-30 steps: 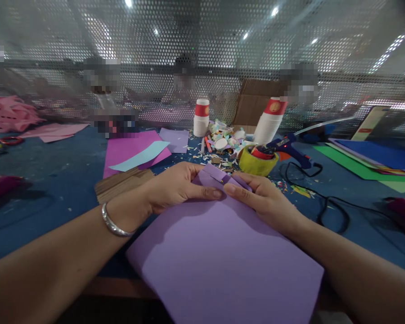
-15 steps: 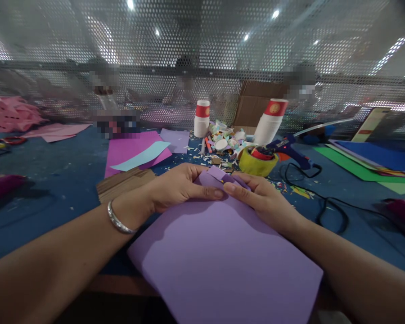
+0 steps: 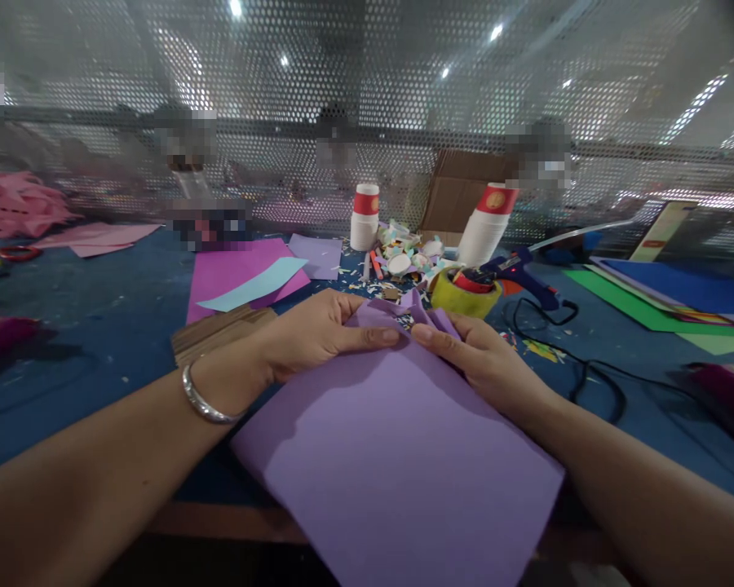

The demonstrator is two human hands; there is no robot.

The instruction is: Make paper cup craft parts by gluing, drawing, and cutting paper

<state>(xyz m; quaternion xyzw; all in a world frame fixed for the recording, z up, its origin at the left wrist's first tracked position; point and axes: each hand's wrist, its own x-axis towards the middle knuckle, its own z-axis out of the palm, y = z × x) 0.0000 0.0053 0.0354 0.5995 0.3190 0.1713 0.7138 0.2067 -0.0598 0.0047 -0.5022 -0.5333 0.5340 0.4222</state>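
A large sheet of purple paper point(image 3: 404, 448) hangs tilted over the table's front edge, and both hands pinch its far end. My left hand point(image 3: 324, 334) grips it on the left, thumb on top and fingers underneath. On the other side my right hand point(image 3: 470, 346) does the same, its thumb tip close to the left thumb. Between the thumbs the far edge is creased and torn, with a small gap through which the table shows. Most fingertips are hidden below the paper.
Beyond the hands stand a yellow tape roll point(image 3: 465, 295), a blue glue gun point(image 3: 523, 275) with a black cord, paper cup stacks point(image 3: 365, 218) and a scrap pile point(image 3: 404, 249). Magenta paper point(image 3: 232, 269) and cardboard point(image 3: 220, 333) lie left, coloured sheets point(image 3: 678, 285) right.
The folded flap at the far end has parted into a gap between my thumbs, with torn edges standing up. Both hands still hold the sheet, which has shifted slightly left.
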